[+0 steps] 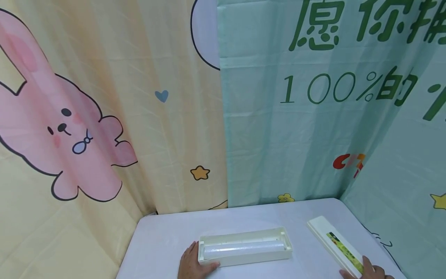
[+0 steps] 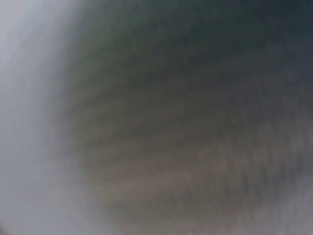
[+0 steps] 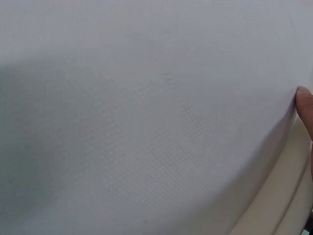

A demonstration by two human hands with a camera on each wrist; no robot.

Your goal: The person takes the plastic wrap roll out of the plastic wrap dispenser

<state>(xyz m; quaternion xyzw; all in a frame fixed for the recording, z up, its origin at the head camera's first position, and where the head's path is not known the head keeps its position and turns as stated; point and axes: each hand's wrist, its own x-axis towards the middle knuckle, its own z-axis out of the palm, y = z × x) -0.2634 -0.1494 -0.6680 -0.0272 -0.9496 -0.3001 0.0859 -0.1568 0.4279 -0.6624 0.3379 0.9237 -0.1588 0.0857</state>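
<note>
On the table, in the head view, an open white cling film box [image 1: 258,260] lies lengthwise with a pale, shiny roll of film [image 1: 244,248] inside. My left hand [image 1: 193,263] grips the box's left end, thumb along the front and fingers round the far side. To the right lies a long white lid [image 1: 322,228] with a yellow-green label, slanting toward me. My right hand [image 1: 371,271] holds the lid's near end, partly cut off by the frame's bottom. In the right wrist view, a fingertip [image 3: 304,100] shows by the lid's cream edge [image 3: 274,196]. The left wrist view is a blur.
A white cloth covers the table [image 1: 167,232]. A cream curtain [image 1: 174,135] with a pink rabbit hangs behind on the left, and a green curtain [image 1: 258,135] with lettering behind and along the right. The lid lies near the table's right edge.
</note>
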